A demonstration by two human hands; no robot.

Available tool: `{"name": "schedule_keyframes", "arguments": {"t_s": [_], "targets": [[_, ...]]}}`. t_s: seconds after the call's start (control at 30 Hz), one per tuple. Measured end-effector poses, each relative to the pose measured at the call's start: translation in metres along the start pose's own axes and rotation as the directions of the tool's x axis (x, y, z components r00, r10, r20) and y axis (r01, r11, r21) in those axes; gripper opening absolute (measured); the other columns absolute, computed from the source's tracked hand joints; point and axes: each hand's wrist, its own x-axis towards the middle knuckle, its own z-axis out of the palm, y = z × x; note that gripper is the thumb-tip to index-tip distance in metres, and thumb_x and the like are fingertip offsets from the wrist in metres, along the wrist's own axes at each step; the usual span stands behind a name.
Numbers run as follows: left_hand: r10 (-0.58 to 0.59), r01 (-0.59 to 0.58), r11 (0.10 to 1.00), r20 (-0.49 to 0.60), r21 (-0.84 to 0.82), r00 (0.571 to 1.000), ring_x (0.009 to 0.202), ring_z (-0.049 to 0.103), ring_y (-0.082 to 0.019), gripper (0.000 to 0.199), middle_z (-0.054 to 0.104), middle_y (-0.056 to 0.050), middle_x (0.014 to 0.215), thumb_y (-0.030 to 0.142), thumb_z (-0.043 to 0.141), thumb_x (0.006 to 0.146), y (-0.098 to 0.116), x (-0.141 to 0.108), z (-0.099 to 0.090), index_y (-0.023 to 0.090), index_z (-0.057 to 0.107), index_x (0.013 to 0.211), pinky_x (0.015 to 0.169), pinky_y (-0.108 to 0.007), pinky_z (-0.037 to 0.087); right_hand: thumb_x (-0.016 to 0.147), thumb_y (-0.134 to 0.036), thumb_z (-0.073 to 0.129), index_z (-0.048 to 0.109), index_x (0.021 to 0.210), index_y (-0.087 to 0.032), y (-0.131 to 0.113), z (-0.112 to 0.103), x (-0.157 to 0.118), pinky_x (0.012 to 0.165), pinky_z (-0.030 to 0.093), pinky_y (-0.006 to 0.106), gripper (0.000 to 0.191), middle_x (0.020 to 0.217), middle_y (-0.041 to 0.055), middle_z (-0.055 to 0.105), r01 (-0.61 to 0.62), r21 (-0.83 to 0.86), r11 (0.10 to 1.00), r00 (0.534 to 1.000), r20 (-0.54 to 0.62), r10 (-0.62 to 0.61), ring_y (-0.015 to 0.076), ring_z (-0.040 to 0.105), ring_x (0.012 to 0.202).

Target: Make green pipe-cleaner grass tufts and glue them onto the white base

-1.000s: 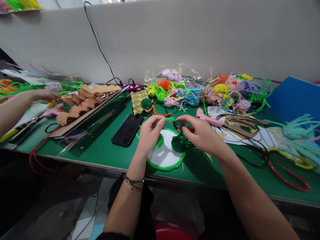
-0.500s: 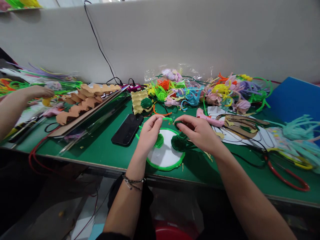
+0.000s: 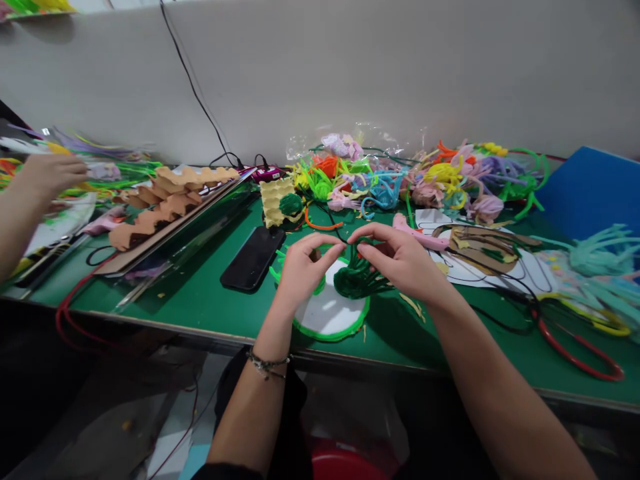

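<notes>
My left hand (image 3: pixel 307 263) is closed, thumb and forefinger pinched together at the tips; what lies between them is too small to tell. Behind it, bright green pipe cleaners (image 3: pixel 276 275) stick out to the left, partly covered by the hand. My right hand (image 3: pixel 393 257) pinches a dark green pipe cleaner bundle (image 3: pixel 353 283), whose rounded head hangs down with loose strands trailing right. Both hands are over a white disc (image 3: pixel 327 320) edged in bright green, which lies near the table's front edge. The fingertips of the two hands almost meet.
A black phone (image 3: pixel 253 259) lies left of the disc. Egg-tray cardboard (image 3: pixel 155 220) sits farther left, near another person's hand (image 3: pixel 50 175). Colourful pipe cleaner pieces (image 3: pixel 385 190) line the wall. At right are a pink glue gun (image 3: pixel 420 233) and red-handled scissors (image 3: pixel 575 347).
The dark green bundle has shifted slightly left over the disc. The bright green piece at my left fingertips no longer shows. The other person's hand has moved left.
</notes>
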Motion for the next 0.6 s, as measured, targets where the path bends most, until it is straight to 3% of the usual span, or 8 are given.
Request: {"name": "schedule_keyframes", "arguments": {"t_s": [0.1, 0.17, 0.23, 0.33, 0.43, 0.5, 0.6], "targets": [[0.216, -0.215, 0.945, 0.023, 0.247, 0.976, 0.053, 0.046, -0.008, 0.015, 0.06, -0.003, 0.074, 0.026, 0.052, 0.079, 0.005, -0.002, -0.005, 0.016, 0.062, 0.074, 0.051, -0.021, 0.036, 0.076, -0.022, 0.05, 0.057, 0.084, -0.017, 0.0, -0.003, 0.0, 0.043, 0.029, 0.019, 0.012, 0.065, -0.0032, 0.049, 0.003, 0.004, 1.0, 1.0, -0.016, -0.002, 0.0043, 0.036, 0.048], [0.344, -0.352, 0.819, 0.103, 0.454, 0.933, 0.058, 0.049, -0.01, 0.018, 0.061, -0.003, 0.075, 0.025, 0.047, 0.083, 0.01, -0.005, -0.01, 0.017, 0.062, 0.078, 0.055, -0.023, 0.036, 0.076, -0.021, 0.051, 0.057, 0.084, -0.016, -0.001, -0.005, 0.001, 0.044, 0.029, 0.019, 0.011, 0.067, -0.0021, 0.053, 0.006, 0.018, 1.0, 1.0, -0.025, -0.006, 0.0047, 0.038, 0.049], [0.394, -0.429, 0.692, 0.195, 0.581, 0.898, 0.062, 0.052, -0.012, 0.02, 0.061, -0.004, 0.076, 0.024, 0.043, 0.085, 0.015, -0.007, -0.013, 0.017, 0.062, 0.083, 0.056, -0.024, 0.035, 0.075, -0.022, 0.052, 0.057, 0.084, -0.016, -0.001, -0.006, 0.002, 0.045, 0.03, 0.02, 0.012, 0.067, -0.0016, 0.055, 0.012, 0.025, 1.0, 1.0, -0.026, -0.011, 0.0057, 0.042, 0.051], [0.372, -0.456, 0.63, 0.272, 0.628, 0.888, 0.066, 0.054, -0.014, 0.019, 0.061, -0.005, 0.077, 0.024, 0.045, 0.084, 0.017, -0.009, -0.016, 0.016, 0.062, 0.09, 0.056, -0.024, 0.035, 0.075, -0.022, 0.052, 0.056, 0.084, -0.016, -0.001, -0.006, 0.003, 0.046, 0.031, 0.021, 0.012, 0.066, -0.0014, 0.056, 0.019, 0.03, 0.999, 1.0, -0.022, -0.018, 0.0066, 0.044, 0.053], [0.382, -0.485, 0.659, 0.299, 0.576, 0.874, 0.064, 0.053, -0.015, 0.017, 0.058, -0.004, 0.07, 0.027, 0.052, 0.082, 0.014, -0.009, -0.02, 0.015, 0.063, 0.088, 0.056, -0.025, 0.036, 0.076, -0.021, 0.051, 0.056, 0.083, -0.016, -0.002, -0.004, 0.004, 0.046, 0.032, 0.021, 0.01, 0.067, -0.0014, 0.056, 0.026, 0.037, 0.999, 1.0, -0.014, -0.025, 0.0058, 0.043, 0.051], [0.4, -0.485, 0.728, 0.276, 0.483, 0.874, 0.064, 0.053, -0.014, 0.017, 0.058, -0.003, 0.068, 0.027, 0.052, 0.082, 0.013, -0.008, -0.023, 0.015, 0.064, 0.086, 0.058, -0.024, 0.038, 0.076, -0.021, 0.052, 0.056, 0.083, -0.016, -0.003, -0.003, 0.004, 0.046, 0.033, 0.021, 0.01, 0.068, -0.0015, 0.056, 0.024, 0.038, 0.999, 1.0, -0.007, -0.023, 0.0052, 0.042, 0.049], [0.339, -0.379, 0.866, 0.174, 0.328, 0.925, 0.065, 0.053, -0.012, 0.019, 0.06, -0.003, 0.072, 0.026, 0.048, 0.084, 0.014, -0.007, -0.028, 0.016, 0.064, 0.088, 0.06, -0.022, 0.039, 0.075, -0.02, 0.053, 0.055, 0.082, -0.016, -0.004, -0.002, 0.005, 0.046, 0.034, 0.02, 0.009, 0.067, -0.0015, 0.056, 0.007, 0.048, 0.999, 1.0, -0.01, -0.007, 0.005, 0.043, 0.05]]}}
